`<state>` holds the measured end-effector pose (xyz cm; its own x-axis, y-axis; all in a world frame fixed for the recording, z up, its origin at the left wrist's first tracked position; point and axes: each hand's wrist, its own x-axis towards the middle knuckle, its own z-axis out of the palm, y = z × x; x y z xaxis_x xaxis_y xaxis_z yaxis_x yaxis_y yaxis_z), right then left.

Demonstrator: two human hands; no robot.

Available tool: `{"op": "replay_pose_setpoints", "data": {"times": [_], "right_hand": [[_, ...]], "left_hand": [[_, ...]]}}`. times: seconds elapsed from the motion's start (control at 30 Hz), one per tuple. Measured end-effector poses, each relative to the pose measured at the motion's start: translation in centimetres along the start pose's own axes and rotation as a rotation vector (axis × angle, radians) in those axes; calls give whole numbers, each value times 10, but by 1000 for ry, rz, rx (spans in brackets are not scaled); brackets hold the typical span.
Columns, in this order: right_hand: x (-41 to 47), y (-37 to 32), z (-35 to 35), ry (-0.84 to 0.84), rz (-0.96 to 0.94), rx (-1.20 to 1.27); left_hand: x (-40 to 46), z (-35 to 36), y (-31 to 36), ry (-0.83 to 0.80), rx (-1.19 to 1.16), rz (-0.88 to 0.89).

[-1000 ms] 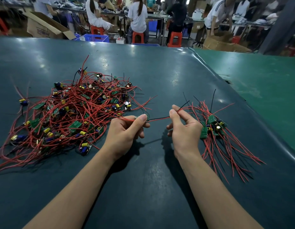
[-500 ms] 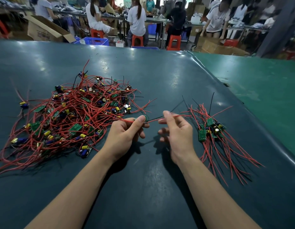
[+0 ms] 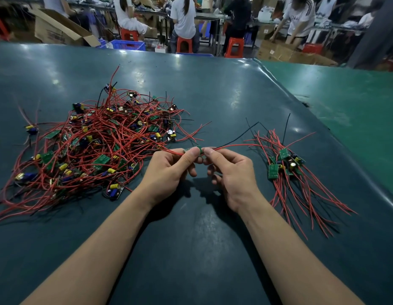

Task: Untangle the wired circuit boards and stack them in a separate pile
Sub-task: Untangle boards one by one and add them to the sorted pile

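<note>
A big tangle of small green circuit boards with red wires lies on the left of the dark table. A smaller sorted pile of boards with straightened red wires lies on the right. Between them, my left hand pinches a small green circuit board with thumb and forefinger. My right hand pinches the same board's right end, thumb tip against thumb tip. Red wire runs from the board left into the tangle. Red and black wires trail right toward the sorted pile.
The dark mat's raised edge runs diagonally on the right, with a green table beyond it. Past the far edge, several people sit on red stools among cardboard boxes and a blue crate.
My right hand slid left along the wires until it met my left hand at the board. The wires now trail out to the right of both hands.
</note>
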<state>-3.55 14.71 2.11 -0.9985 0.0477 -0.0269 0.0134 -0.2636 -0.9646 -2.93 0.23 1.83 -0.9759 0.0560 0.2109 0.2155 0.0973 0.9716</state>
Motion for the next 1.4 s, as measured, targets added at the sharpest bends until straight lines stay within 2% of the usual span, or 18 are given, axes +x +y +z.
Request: {"op": "replay_pose_setpoints", "data": {"times": [0.3, 0.5, 0.73, 0.8, 0.9, 0.97, 1.1, 1.17, 1.27, 1.4], "right_hand": [[15, -7, -16, 351, -126, 192], [16, -3, -15, 393, -143, 218], [21, -3, -24, 508, -249, 161], [22, -5, -27, 573, -250, 189], [25, -15, -39, 706, -248, 291], [20, -17, -39, 633, -213, 237], [1, -4, -8, 56, 17, -16], [-4, -1, 2, -102, 57, -10], [-3, -1, 0, -62, 10, 29], [5, -7, -10, 102, -61, 108]], "left_hand": [[-1, 2, 2, 58, -119, 9], [-2, 3, 5, 51, -112, 19], [-2, 4, -1, 39, -126, 60], [-1, 2, -2, 87, -141, 57], [4, -5, -5, 248, -241, 24], [5, -5, -4, 254, -262, 44], [1, 1, -4, 144, -156, 120], [-1, 1, -5, 47, -53, 153], [-2, 1, -5, -4, 44, 156], [-1, 1, -8, 129, -17, 144]]}}
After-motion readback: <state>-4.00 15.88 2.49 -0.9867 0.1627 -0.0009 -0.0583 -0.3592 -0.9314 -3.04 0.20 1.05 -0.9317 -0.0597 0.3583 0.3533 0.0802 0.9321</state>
